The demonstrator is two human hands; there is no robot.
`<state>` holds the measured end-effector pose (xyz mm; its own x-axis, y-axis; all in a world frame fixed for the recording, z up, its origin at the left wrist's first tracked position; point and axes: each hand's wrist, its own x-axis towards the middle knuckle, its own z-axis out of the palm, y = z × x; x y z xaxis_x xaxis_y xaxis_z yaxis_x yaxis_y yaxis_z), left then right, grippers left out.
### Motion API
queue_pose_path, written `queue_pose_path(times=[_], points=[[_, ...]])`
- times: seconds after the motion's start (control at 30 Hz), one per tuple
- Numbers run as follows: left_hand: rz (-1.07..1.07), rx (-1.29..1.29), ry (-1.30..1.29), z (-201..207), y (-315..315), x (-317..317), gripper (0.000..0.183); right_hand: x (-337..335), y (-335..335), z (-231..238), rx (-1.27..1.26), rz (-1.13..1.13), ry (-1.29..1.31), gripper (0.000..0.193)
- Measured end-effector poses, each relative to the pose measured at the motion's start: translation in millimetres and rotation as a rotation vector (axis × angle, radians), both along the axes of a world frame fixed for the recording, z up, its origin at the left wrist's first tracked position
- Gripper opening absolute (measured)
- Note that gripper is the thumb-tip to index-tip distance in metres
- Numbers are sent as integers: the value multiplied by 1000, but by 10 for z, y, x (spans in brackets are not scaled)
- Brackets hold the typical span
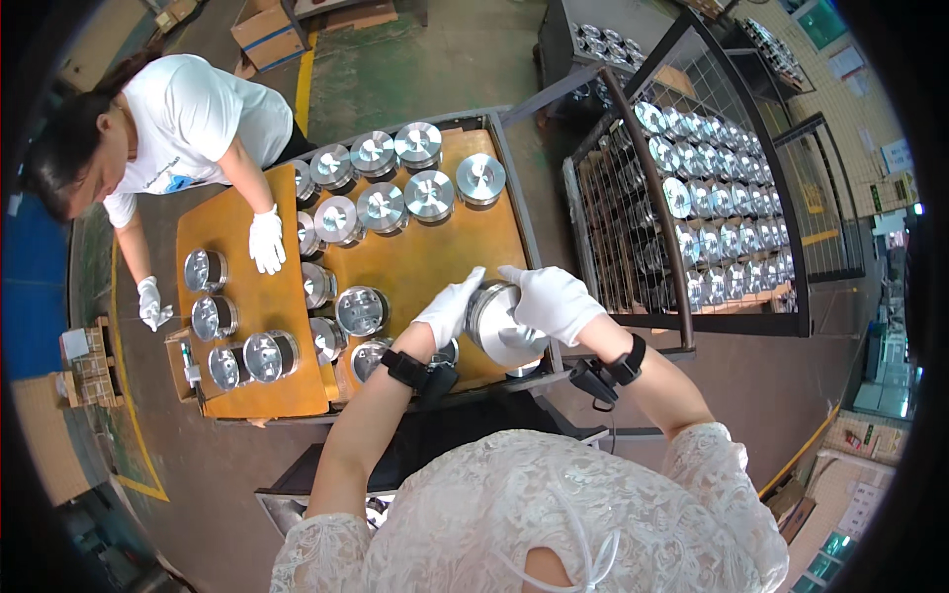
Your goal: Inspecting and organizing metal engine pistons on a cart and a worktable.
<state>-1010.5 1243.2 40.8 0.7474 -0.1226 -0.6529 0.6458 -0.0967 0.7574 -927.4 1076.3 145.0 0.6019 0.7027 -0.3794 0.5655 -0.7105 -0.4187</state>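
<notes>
Clock places are read from the middle of the view. At 9 o'clock, a glove [153,304] of a co-worker [188,104] is seen just past the edge of a tan board [272,304]; whether a thing is held in it cannot be told. The co-worker is bent over the board from 10 o'clock. The other glove [266,244] is placed flat at the board's top edge. Four pistons [206,270] are set on the board, along its 9 o'clock side and lower part.

At 11 o'clock, more pistons [383,207] are lined up in rows on a cart [437,252]. A few others [363,310] are set between the board and the hands.

Near the middle, one big piston [506,336] is grasped by both hands and tipped over. Its 9 o'clock side is gripped by the left hand [450,311], and its 2 o'clock side by the right hand [559,301]. Both hands are covered with white gloves. Whether the cart is touched by the piston cannot be told. A black band [405,369] is worn on the left wrist, and another [628,362] on the right.

At 1 o'clock, small pistons [608,46] are kept in a gray bin [568,59]. At 2 o'clock, a wire cage [741,323] is filled with shiny pistons [676,198].
</notes>
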Motion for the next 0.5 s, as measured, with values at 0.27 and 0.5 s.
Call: queue_pose_path(times=[0.27,0.5], points=[[551,-1198,78,-120,-484,-149,44,-104,-700,337,469,-42,5,58],[856,-614,-89,993,-713,179,52,-408,-1054,261,927,-661,1539,57]])
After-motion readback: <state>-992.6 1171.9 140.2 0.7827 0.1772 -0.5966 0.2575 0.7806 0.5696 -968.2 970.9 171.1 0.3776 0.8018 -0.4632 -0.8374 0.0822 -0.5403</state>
